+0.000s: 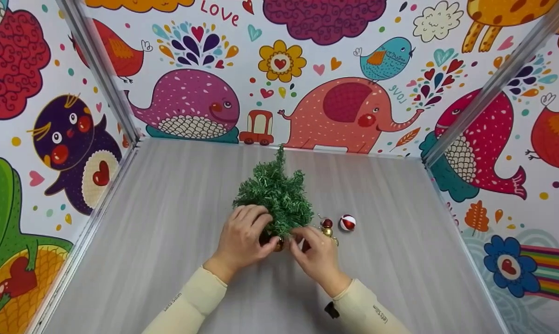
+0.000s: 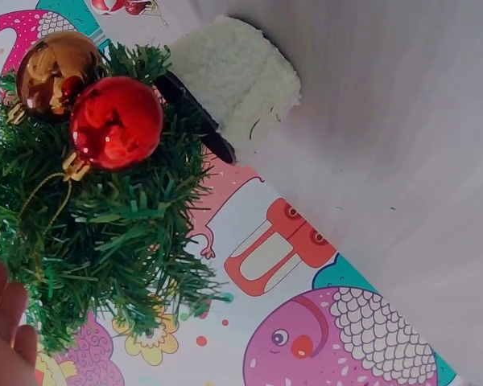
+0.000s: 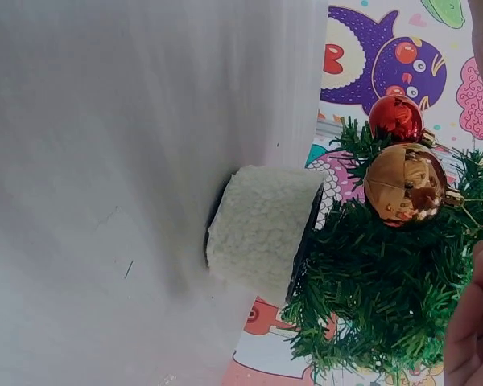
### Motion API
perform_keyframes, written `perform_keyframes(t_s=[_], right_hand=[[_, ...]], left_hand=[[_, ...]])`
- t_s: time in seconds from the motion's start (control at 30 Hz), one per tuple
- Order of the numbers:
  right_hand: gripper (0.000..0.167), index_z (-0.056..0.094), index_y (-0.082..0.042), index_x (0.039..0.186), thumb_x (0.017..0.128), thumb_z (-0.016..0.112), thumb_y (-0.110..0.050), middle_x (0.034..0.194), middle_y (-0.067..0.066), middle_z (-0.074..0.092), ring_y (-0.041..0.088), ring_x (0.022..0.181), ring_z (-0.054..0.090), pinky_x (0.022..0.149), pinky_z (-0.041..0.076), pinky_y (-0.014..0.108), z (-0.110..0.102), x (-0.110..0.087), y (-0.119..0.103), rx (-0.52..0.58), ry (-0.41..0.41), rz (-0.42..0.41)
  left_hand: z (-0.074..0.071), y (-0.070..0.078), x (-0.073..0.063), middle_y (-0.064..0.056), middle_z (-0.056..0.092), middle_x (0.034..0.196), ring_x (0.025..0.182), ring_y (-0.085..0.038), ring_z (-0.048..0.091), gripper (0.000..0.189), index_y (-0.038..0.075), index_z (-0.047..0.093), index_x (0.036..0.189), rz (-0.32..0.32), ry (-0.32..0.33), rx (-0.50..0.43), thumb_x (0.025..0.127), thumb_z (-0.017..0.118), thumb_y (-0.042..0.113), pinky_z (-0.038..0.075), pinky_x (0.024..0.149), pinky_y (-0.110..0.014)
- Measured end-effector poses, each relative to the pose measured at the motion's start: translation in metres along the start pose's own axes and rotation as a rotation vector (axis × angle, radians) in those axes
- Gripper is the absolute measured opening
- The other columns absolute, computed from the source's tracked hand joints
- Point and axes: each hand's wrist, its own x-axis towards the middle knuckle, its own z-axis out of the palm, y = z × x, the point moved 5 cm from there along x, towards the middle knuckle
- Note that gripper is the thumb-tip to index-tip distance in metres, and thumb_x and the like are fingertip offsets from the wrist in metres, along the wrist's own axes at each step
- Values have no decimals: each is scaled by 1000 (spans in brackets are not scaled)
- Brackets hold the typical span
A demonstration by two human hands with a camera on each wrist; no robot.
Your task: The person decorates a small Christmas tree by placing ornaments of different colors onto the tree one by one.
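A small green artificial Christmas tree [image 1: 274,190] leans away from me on the table, its white fuzzy base [image 3: 262,229] showing in both wrist views. On its near side are a shiny gold ball ornament [image 3: 404,185] and a red ball ornament [image 2: 117,122], both with thin loops. My left hand [image 1: 244,236] is at the tree's left side, fingers bent against the branches, thumb beside the gold ball; its fingertips are partly hidden. From the right, my right hand [image 1: 318,255] brings thumb and forefinger together by the gold ball's thread loop [image 3: 468,219], seeming to pinch it.
Right of the tree lies a red-and-white ball ornament [image 1: 347,222]. Small gold and dark red ornaments [image 1: 327,227] lie close behind my right hand. Cartoon-printed panels [image 1: 279,65] enclose the grey table [image 1: 168,185] at the back and sides.
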Motion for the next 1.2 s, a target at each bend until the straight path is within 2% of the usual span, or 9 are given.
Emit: perform_keyframes(t_s=[0.1,0.17,0.27,0.4,0.57,0.8,1.0,1.1,1.2], right_hand=[[15,71,-16,96,83,74,-9,83,-12,63,2,57,55,49,44,16,-5,-4,4,21,8,-4],[14,71,-14,94,82,74,-8,84,-11,63,3,58,56,50,45,16,-9,-8,9,33,11,-2],[17,70,-13,94,79,76,-5,83,-10,63,3,58,57,51,46,15,-15,-18,21,32,8,24],[20,70,-12,96,78,76,-6,82,-9,63,3,58,58,51,47,16,-23,-38,42,-15,-19,90],[24,70,-12,101,79,77,-10,83,-4,65,9,64,62,52,48,20,-36,-61,73,-89,-41,179],[37,68,-11,109,75,82,-10,93,-2,65,18,72,65,56,49,32,-50,-89,111,-193,-60,383],[36,66,-10,111,78,82,-16,98,1,65,18,78,66,65,52,39,-42,-100,130,-201,-181,556],[37,65,-11,110,79,82,-20,98,1,65,15,79,66,67,53,40,-36,-102,134,-199,-228,606],[37,63,-11,107,78,83,-23,97,2,65,15,79,66,67,52,41,-31,-102,136,-217,-247,621]], left_hand=[[-1,0,0,-11,62,119,107,-29,59,57,7,65,114,-4,15,18,69,83,37,47,90,-44],[0,-1,0,-12,58,131,118,-30,55,73,6,60,128,-13,-2,29,69,84,41,45,95,-45],[3,-2,0,-13,50,145,131,-30,47,92,6,50,143,-39,-66,46,69,84,50,41,102,-47],[9,-4,-1,-13,43,152,138,-29,41,104,5,41,150,-83,-161,67,70,81,58,37,107,-47],[12,-3,-3,-14,41,153,138,-30,41,103,4,40,150,-108,-210,82,72,80,59,35,109,-47],[12,-3,-2,-12,41,153,136,-29,42,99,6,40,151,-135,-239,69,75,79,55,35,110,-47],[11,-3,-2,-12,42,152,135,-29,44,96,7,40,151,-153,-247,70,78,76,57,34,110,-46],[12,-2,-2,-12,41,153,136,-29,43,93,7,40,151,-159,-254,65,80,76,55,33,111,-46],[13,-2,-1,-11,40,154,137,-29,41,92,7,39,151,-163,-267,63,80,76,53,32,112,-46]])
